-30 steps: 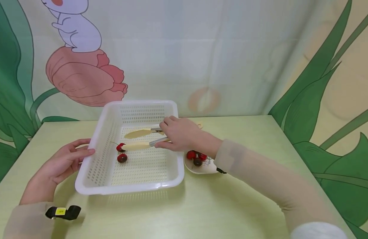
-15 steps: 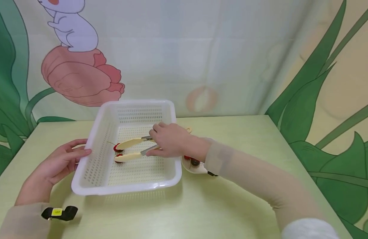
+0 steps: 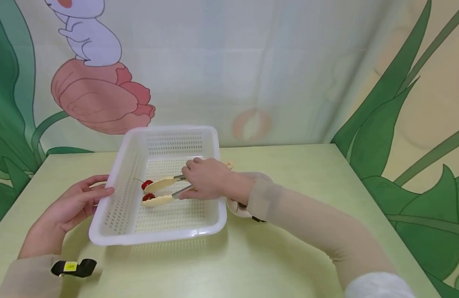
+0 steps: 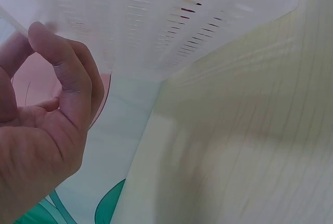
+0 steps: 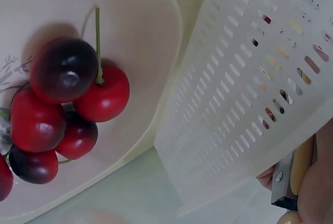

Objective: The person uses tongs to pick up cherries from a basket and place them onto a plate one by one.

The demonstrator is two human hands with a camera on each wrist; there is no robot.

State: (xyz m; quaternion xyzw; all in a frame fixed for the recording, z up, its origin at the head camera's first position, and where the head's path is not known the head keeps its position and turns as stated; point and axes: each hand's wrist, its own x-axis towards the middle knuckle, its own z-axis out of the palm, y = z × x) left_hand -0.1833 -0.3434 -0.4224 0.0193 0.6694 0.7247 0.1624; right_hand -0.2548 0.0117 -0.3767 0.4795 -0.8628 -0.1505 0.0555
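Note:
My left hand [image 3: 75, 203] pinches the left rim of a white perforated basket [image 3: 158, 237]; in the left wrist view its thumb and fingers meet on that rim. Reaching over the basket's right side, my right hand [image 3: 207, 178] grips a pair of tongs [image 3: 164, 184] with metal arms and cream tips. Two cherries lie inside the basket. The lower cherry [image 3: 148, 197] sits between the tong tips, though whether both touch it I cannot tell. Just above the far tip is the other cherry [image 3: 147, 184], its stem pointing left.
Right of the basket stands a pale plate [image 5: 151, 78], partly hidden by my right forearm in the head view. Several dark red cherries [image 5: 101, 96] are clustered on it. A patterned curtain [image 3: 289, 82] hangs behind the light green table [image 3: 289, 256].
My right hand has moved the tongs left and nearer to me, and the tips now lie on either side of the lower cherry. The left hand keeps its hold on the basket.

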